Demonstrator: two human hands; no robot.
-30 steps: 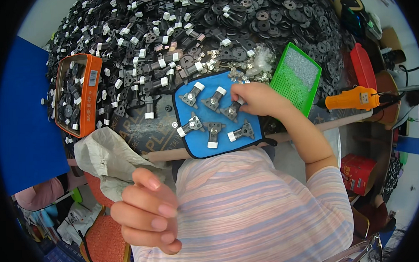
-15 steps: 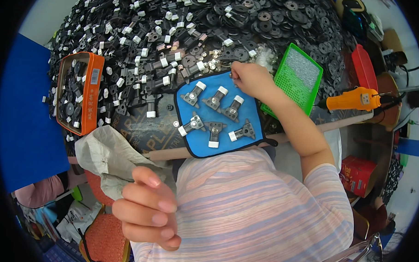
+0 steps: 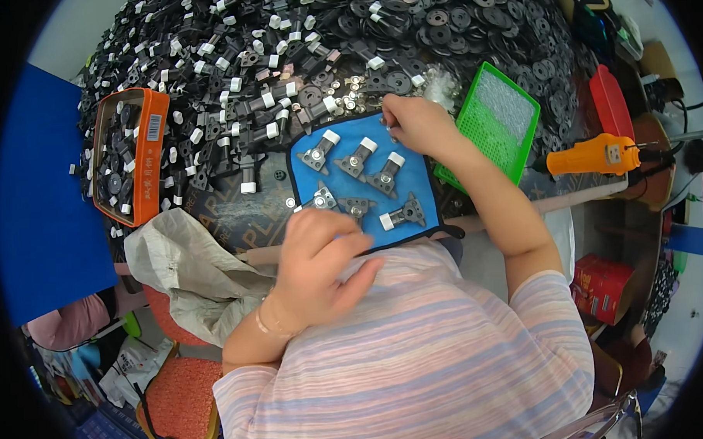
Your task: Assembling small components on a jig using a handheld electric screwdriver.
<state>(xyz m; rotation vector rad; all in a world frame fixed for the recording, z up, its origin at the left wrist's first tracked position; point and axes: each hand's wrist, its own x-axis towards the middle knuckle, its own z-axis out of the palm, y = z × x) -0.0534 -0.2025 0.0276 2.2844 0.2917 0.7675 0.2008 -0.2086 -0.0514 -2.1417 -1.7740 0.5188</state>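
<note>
My right hand (image 3: pixel 419 126) is closed over the upper right part of a blue cloth mat (image 3: pixel 375 228) with black edging. Small shiny metal pieces (image 3: pixel 393 136) peek out under its curled fingers; their exact kind is too small to tell. My left hand (image 3: pixel 318 261), slightly blurred, hovers at the mat's lower left corner with thumb and fingers apart and nothing in it. On the mat lie several black plastic fittings with white caps, such as one fitting (image 3: pixel 408 212) at lower right. The left hand partly covers the two lower left fittings. Loose metal rings (image 3: pixel 352 95) lie just beyond the mat.
A big heap of black capped parts (image 3: pixel 231 92) and black discs (image 3: pixel 476 22) fills the far table. An orange box (image 3: pixel 144 165) stands left, a green perforated tray (image 3: pixel 473 157) right, beside an orange power screwdriver (image 3: pixel 589 157). A whitish cloth sack (image 3: pixel 190 264) hangs at the front edge.
My left hand has swung up and to the right, from beside my body to the mat's lower left corner. The right hand stays closed in nearly the same place.
</note>
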